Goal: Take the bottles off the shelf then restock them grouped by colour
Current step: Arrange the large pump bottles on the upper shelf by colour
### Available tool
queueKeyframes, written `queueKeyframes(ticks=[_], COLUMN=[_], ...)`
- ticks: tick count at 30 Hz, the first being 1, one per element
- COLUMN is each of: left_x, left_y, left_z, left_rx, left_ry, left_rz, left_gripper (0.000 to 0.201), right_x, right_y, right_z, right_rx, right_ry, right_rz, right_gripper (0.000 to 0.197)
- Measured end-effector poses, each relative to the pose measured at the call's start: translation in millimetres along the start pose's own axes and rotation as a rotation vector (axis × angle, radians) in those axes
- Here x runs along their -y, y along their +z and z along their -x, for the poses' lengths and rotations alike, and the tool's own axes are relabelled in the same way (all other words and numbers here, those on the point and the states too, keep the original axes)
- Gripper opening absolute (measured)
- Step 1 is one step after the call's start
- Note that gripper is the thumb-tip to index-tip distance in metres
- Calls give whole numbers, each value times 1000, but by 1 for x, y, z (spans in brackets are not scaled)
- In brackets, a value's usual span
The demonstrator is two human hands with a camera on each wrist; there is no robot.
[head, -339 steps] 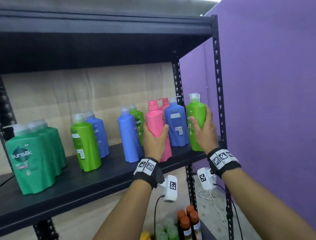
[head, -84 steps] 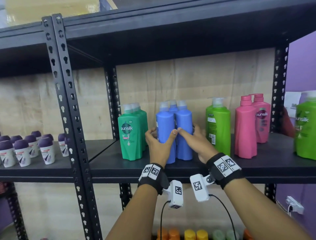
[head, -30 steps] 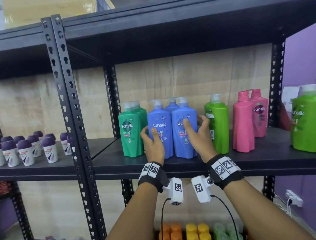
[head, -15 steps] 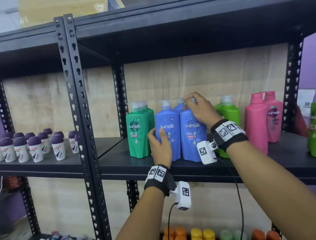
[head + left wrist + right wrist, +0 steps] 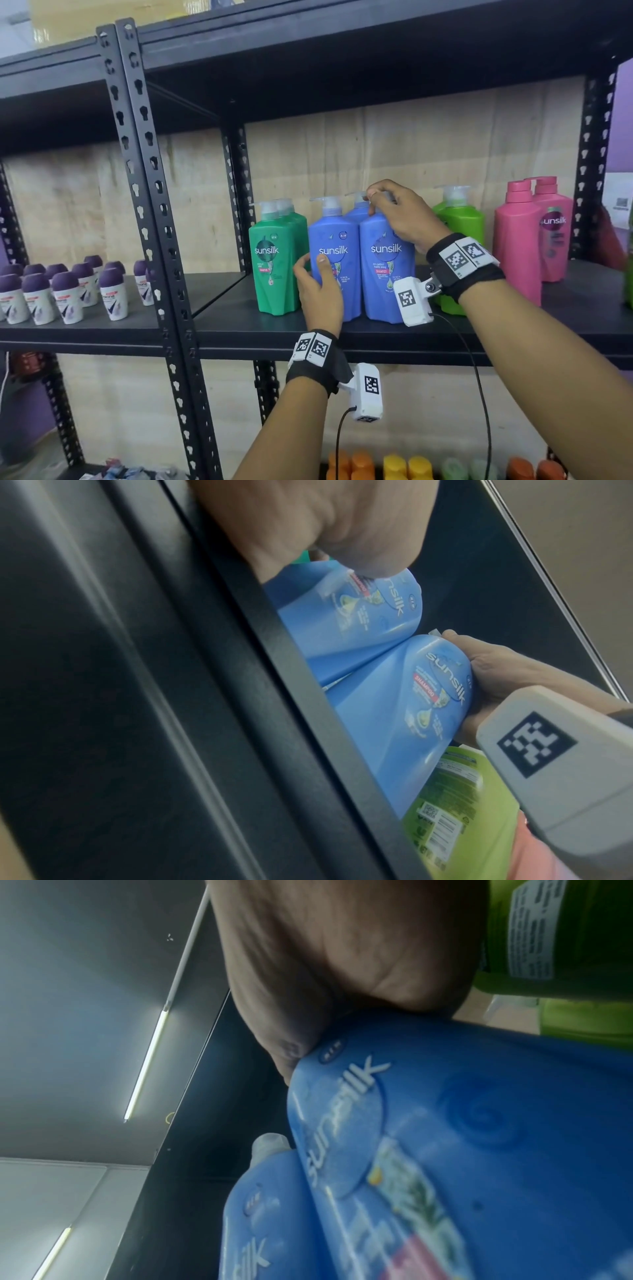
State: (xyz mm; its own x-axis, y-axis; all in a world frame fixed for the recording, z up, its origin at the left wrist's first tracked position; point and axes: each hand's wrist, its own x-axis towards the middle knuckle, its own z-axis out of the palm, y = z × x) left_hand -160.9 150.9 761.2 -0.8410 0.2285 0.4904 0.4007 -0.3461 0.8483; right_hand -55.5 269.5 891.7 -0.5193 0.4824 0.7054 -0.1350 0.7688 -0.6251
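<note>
Your right hand (image 5: 342, 961) rests on the top of a blue bottle (image 5: 496, 1150); a second blue bottle (image 5: 274, 1218) stands beside it, a green bottle (image 5: 565, 947) behind.

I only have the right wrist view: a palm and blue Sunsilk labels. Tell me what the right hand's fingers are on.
Observer: The right hand is curled over the pump top of the right blue bottle; the pump itself is hidden under the fingers.
Operator: Report the left hand.
Observer: The left hand grips the left blue bottle low on its side, with the thumb on the label.
Operator: Give me what stands left of the blues.
Observer: Dark green bottles stand directly to their left on the same shelf.
</note>
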Motion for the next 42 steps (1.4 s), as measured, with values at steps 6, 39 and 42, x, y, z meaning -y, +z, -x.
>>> queueKeyframes(ticks=[6,39,42], left_x=[0,5,6], left_y=[0,2,2], left_z=[0,1,0], left_rx=[-3,15,7], left_ry=[-14,53,42], left_rz=[-9,-15,-26], left_gripper=[39,68,64], right_x=[3,-40,-43], right_y=[2,30,34], right_z=[2,21,12], right_rx=[12,69,99], right_ry=[1,416,439], right_rz=[-24,-6,-4], right_gripper=[22,76,89])
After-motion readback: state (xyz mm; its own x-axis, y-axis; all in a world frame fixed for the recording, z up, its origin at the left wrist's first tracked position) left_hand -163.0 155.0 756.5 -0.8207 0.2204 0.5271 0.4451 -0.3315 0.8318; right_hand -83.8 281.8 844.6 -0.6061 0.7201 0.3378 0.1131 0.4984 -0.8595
